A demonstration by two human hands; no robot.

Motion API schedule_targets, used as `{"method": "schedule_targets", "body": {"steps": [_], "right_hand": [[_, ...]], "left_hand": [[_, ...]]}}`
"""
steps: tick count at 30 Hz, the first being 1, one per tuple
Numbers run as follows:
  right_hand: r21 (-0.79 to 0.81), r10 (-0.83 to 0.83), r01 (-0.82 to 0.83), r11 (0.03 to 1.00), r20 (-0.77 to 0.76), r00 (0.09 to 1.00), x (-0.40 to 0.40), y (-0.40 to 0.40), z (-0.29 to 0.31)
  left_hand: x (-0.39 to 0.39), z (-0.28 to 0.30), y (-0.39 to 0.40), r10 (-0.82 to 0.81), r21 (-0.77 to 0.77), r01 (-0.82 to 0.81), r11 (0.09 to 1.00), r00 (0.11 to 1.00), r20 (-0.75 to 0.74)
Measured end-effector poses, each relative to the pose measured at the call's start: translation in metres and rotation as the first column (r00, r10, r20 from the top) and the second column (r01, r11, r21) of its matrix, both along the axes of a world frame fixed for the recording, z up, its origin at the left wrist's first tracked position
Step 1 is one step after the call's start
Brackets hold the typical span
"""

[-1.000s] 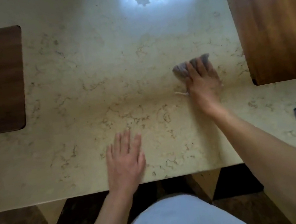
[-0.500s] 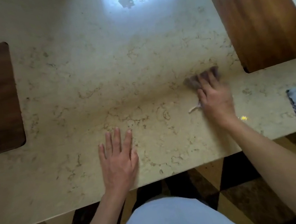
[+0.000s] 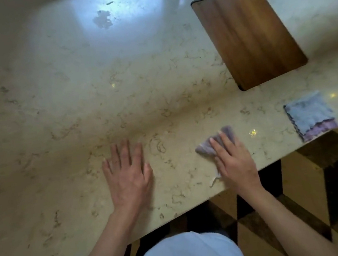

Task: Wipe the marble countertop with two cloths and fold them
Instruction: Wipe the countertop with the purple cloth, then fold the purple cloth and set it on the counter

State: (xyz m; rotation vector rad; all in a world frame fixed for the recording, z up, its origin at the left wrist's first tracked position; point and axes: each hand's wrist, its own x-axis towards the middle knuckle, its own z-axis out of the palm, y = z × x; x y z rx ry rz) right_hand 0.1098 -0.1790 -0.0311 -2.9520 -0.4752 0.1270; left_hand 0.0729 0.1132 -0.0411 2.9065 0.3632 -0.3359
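The beige marble countertop [image 3: 60, 125] fills most of the view. My right hand [image 3: 236, 161] presses flat on a crumpled grey-purple cloth [image 3: 206, 145] near the counter's front edge; the cloth pokes out past my fingertips and a white tag shows by my thumb. My left hand [image 3: 128, 174] lies flat on the bare marble, fingers spread, holding nothing. A second cloth [image 3: 310, 115], blue-grey with a purple layer beneath, lies folded at the front right edge, apart from both hands.
A wooden board [image 3: 248, 33] is set in the counter at the back right. A bright light patch with a dark wet smear [image 3: 103, 20] shows at the back. Below the front edge is a dark and tan checkered floor [image 3: 321, 183].
My right hand has drawn the cloth toward the front edge of the counter. My left hand has stayed flat in place. The view has turned to the right.
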Motion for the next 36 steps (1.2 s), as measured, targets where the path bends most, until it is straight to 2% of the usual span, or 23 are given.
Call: {"method": "schedule_targets", "body": {"steps": [3, 6, 8, 10, 12, 15, 19, 21, 23, 27, 31, 35, 36], "right_hand": [[-0.009, -0.310, 0.310, 0.951, -0.007, 0.951, 0.081, 0.002, -0.002], [-0.032, -0.353, 0.353, 0.935, -0.010, 0.936, 0.135, 0.039, -0.013], [-0.041, -0.241, 0.240, 0.970, -0.004, 0.971, 0.137, 0.053, -0.019], [-0.032, 0.046, -0.046, 0.998, -0.001, 0.999, 0.105, 0.044, -0.021], [0.037, 0.276, -0.277, 0.960, 0.031, 0.961, 0.052, 0.022, -0.019], [0.100, 0.318, -0.312, 0.945, -0.056, 0.946, -0.002, -0.004, -0.013], [0.221, 0.351, -0.312, 0.924, -0.172, 0.920, 0.007, -0.013, 0.008], [0.365, 0.363, -0.268, 0.891, -0.219, 0.906, 0.019, -0.020, 0.023], [0.455, 0.295, -0.154, 0.877, -0.256, 0.920, 0.032, -0.027, 0.027], [0.447, 0.162, 0.020, 0.894, -0.366, 0.916, 0.054, -0.025, 0.030], [0.474, 0.142, 0.103, 0.874, -0.453, 0.880, 0.061, -0.019, 0.036], [0.451, 0.112, 0.169, 0.876, -0.532, 0.840, 0.063, -0.017, 0.038], [0.462, 0.105, 0.190, 0.866, -0.540, 0.835, 0.063, -0.017, 0.039]], "left_hand": [[0.007, -0.003, -0.011, 0.069, -0.003, -0.069, 0.998, 0.998, 0.000], [0.012, 0.000, -0.026, 0.112, -0.006, -0.112, 0.994, 0.994, -0.014], [0.019, 0.002, -0.036, 0.153, 0.009, -0.153, 0.988, 0.988, -0.015], [0.023, 0.006, -0.048, 0.205, -0.011, -0.206, 0.979, 0.978, -0.028], [0.028, 0.007, -0.067, 0.221, -0.045, -0.220, 0.974, 0.975, 0.007], [0.036, 0.011, -0.110, 0.182, -0.071, -0.180, 0.981, 0.983, 0.033], [0.037, 0.022, -0.144, 0.257, -0.157, -0.247, 0.956, 0.965, 0.049], [0.034, 0.029, -0.146, 0.350, -0.239, -0.320, 0.917, 0.932, 0.097], [0.029, 0.035, -0.149, 0.425, -0.272, -0.378, 0.885, 0.894, 0.141], [0.018, 0.042, -0.172, 0.488, -0.263, -0.453, 0.852, 0.869, 0.081], [0.020, 0.044, -0.179, 0.634, -0.383, -0.615, 0.689, 0.768, -0.093], [0.024, 0.051, -0.172, 0.604, -0.504, -0.586, 0.635, 0.783, -0.150], [0.022, 0.057, -0.171, 0.600, -0.592, -0.563, 0.577, 0.784, -0.161]]}}
